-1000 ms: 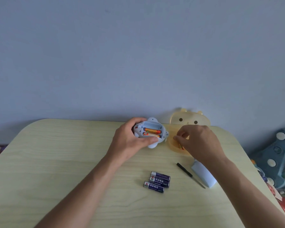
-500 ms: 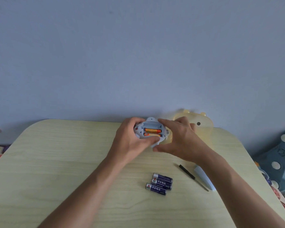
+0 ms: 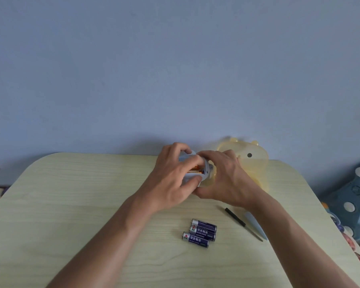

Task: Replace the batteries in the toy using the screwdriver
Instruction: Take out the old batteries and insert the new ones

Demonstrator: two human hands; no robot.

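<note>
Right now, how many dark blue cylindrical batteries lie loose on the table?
3, side by side near the table's front: far one, middle one, nearest one. The orange batteries in the white toy are separate; the hands may hide more.

The left half of the pale wood-grain table (image 3: 60, 204) lies open. Nearer the middle, three dark blue batteries (image 3: 200, 233) sit together, with a thin black screwdriver (image 3: 243, 223) and a pale blue flat cover (image 3: 255, 225) just right. A translucent yellow animal-faced container (image 3: 254, 165) blocks the far right edge.
</note>
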